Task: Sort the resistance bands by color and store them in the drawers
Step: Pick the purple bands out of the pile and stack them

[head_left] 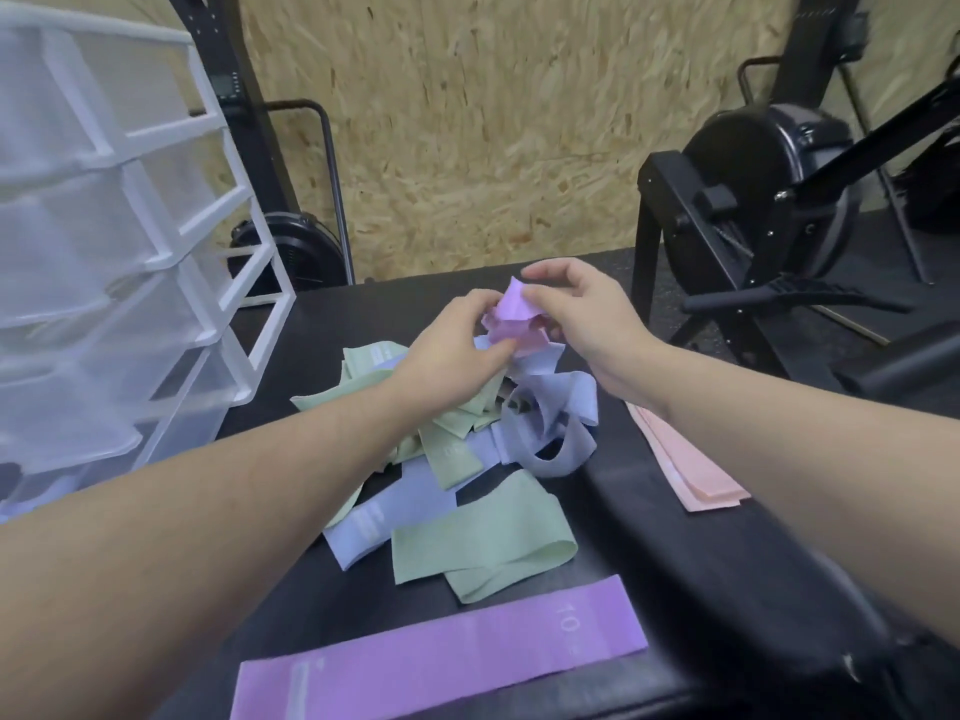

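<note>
Lilac band (511,317), crumpled, pinched between our left hand (457,340) and right hand (582,319) above the pile (467,449) of green and blue bands at centre frame. Flat purple band (441,662) lies lower centre; pink bands (685,465) lie stacked at right on the black table (649,537). Drawers (104,252), white-framed, stand at upper left.

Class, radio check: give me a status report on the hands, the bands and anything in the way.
Left hand and right hand both gripping a crumpled purple band above the mixed pile. Flat purple band near, pink stack right. Drawers left, path clear.
</note>
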